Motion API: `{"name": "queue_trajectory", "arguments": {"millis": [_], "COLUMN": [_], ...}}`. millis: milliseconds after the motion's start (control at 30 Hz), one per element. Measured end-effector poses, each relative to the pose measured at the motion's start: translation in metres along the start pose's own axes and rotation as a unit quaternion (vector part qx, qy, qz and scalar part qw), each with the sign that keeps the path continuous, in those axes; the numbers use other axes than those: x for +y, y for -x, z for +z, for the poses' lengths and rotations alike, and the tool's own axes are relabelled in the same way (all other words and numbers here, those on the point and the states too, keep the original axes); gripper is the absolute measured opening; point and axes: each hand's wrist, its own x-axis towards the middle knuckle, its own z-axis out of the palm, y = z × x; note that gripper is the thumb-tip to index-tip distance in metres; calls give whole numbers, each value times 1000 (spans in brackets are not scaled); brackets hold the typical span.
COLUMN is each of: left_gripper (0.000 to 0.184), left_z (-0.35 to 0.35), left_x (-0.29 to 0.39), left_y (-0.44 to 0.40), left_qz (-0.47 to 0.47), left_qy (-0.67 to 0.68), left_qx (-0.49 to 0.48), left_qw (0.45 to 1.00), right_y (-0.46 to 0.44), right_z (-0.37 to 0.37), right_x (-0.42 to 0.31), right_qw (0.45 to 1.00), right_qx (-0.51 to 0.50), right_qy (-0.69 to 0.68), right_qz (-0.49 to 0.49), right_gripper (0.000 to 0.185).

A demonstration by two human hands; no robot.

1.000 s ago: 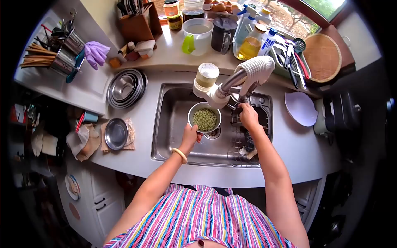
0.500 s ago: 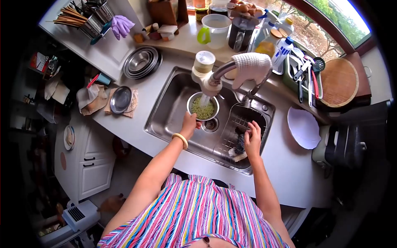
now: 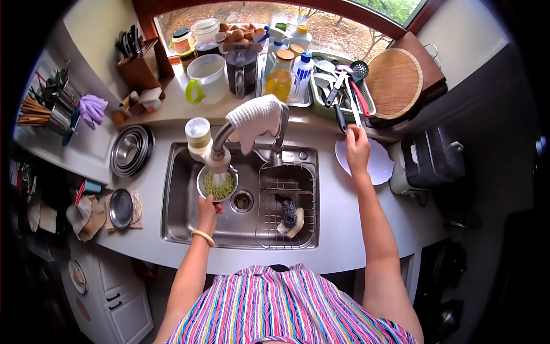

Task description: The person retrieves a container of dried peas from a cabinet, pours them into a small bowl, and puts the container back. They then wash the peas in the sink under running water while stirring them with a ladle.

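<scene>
- Head view: left hand (image 3: 208,213) grasps the near edge of a small bowl (image 3: 199,182), fingers curled at its rim and underside.
- Bowl is within the left part of the sink (image 3: 182,209), directly under the faucet outlet (image 3: 217,163). Small green grains (image 3: 214,190) lie inside; water (image 3: 219,179) falls onto them.
- Right hand (image 3: 358,148) is outside the sink, raised beside the utensil basket (image 3: 329,109). Fingers are closed at the lower end of a long pale handle (image 3: 354,111), which appears gripped; its upper part lies among the other utensils.
- Change since the last picture: right hand has gone from above the wire rack to the utensil basket. Left hand has kept hold of the bowl, and water is still running into it.
- Meaning, as judged: the bowl depends on left-hand support alone while the right hand is occupied at the basket. Any tilt under the stream could carry grains over the rim.
- Drain (image 3: 242,201) sits just beside the bowl, on its right. Water level inside the bowl: cannot tell; the outlet and falling water hide part of the contents.
- White cloth (image 3: 255,117) is draped over the faucet neck. A dark scrubber (image 3: 289,212) rests on the wire rack (image 3: 286,247) in the sink's right part.
- Lavender dish (image 3: 379,163) stands on the counter, just beyond the right wrist.
</scene>
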Motion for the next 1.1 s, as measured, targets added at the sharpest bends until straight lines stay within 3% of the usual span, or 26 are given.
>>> {"name": "queue_trajectory", "arguments": {"millis": [67,233,300,367,433,500,567,633,700,733,767,800,867,967,1000,1033,1100], "left_gripper": [14,15,16,16,13,11,12,11,11,11,11,11,12,13,13,13,14], "left_z": [0,4,-2,-4,-3,-1,0,2,3,2,2,3,0,-5,-7,-8,-8], "left_x": [-2,0,-7,-12,-10,-4,-6,-5,-2,-7,-10,-10,-13,-17,-17,-18,-16], "left_y": [2,13,11,7,7,10,7,8,9,5,4,3,-1,-8,-8,-8,-5], "left_qz": [-1,-29,-21,-29,-4,-5,-10,-21,-16,-20,-12,-4,3,0,-1,-3,1], "left_qy": [10,-4,12,11,-13,-15,-2,-7,-3,-37,-27,-16,-20,-37,-30,-22,-29], "left_qx": [1,38,10,22,32,32,46,38,33,25,26,28,11,-22,-19,-17,-30], "left_qw": [1000,999,1000,999,999,999,999,999,999,999,999,999,1000,999,999,1000,999], "right_y": [-50,-150,-166,-180,-186,-203,-188,-173,-158,-138,-103,-76,-12,96,134,166,222], "right_z": [24,100,117,132,131,134,111,85,58,52,29,17,-18,-61,-71,-78,-91], "right_x": [8,51,47,82,96,126,110,89,100,111,52,41,-1,-6,6,-15,-7], "right_qw": [999,958,925,898,908,875,902,945,989,986,998,978,960,978,984,974,963], "right_qx": [14,-121,-150,-152,-136,-102,-80,-67,-44,83,22,18,-4,-46,-81,-114,-219], "right_qy": [33,244,310,370,359,409,378,264,97,109,-30,-184,-264,-169,-146,-176,-90], "right_qz": [-37,94,158,182,168,236,191,183,104,-91,55,96,95,110,64,88,125], "right_gripper": [21,57,67,70,65,59,52,57,54,49,41,33,21,18,17,15,15]}}
